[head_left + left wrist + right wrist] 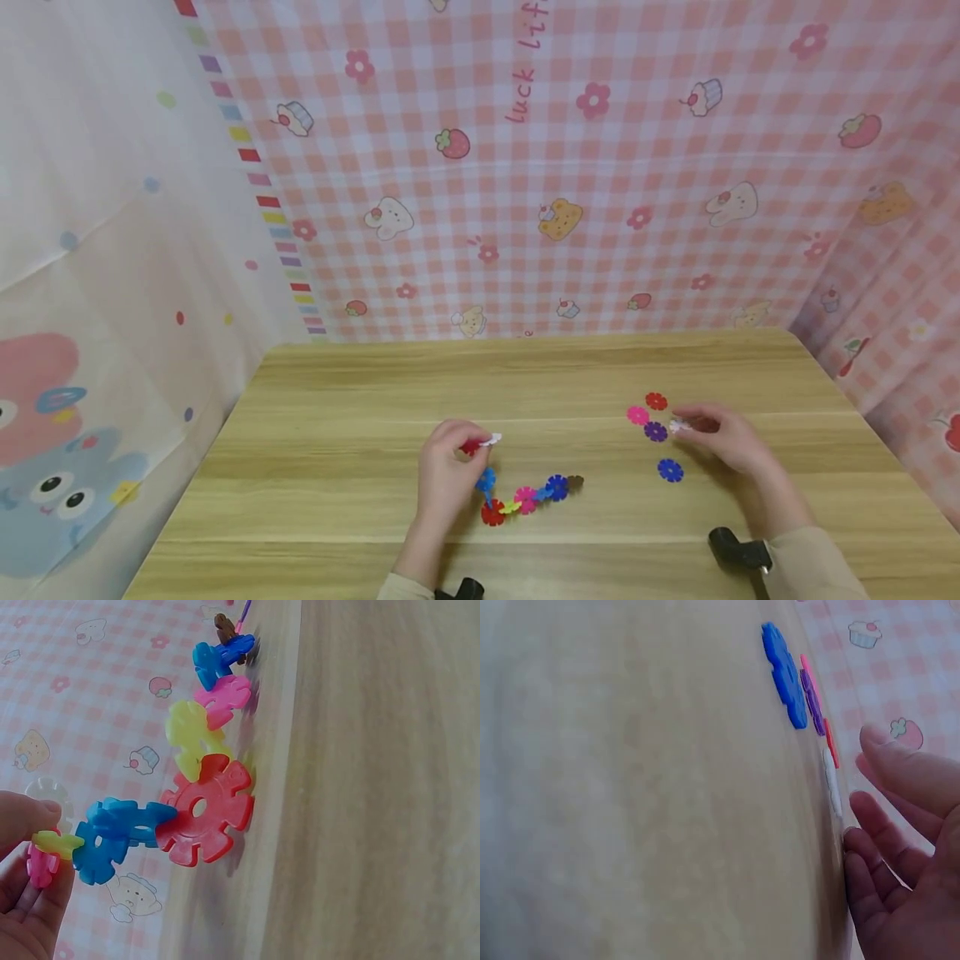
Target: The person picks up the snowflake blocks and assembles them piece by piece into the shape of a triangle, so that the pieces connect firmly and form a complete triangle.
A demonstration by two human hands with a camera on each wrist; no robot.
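My left hand point(444, 467) pinches the end of a chain of interlocking plastic snowflake discs. By its fingertips in the left wrist view are a white disc point(51, 796), a yellow disc point(60, 845) and a pink one point(43, 870). Beyond them the chain runs through blue discs point(99, 847), a large red disc point(206, 810), yellow, pink and blue, ending in a brown disc point(575, 482). At the right, my right hand point(733, 440) reaches toward a loose white disc point(832, 784) lying on the table, thumb and fingers apart around it.
Loose red point(656, 402), pink point(637, 415), purple point(656, 431) and blue point(671, 471) discs lie left of my right hand. The wooden table point(360, 392) backs onto a checked curtain point(510, 183). Black wrist mounts point(735, 552) sit near both sleeves.
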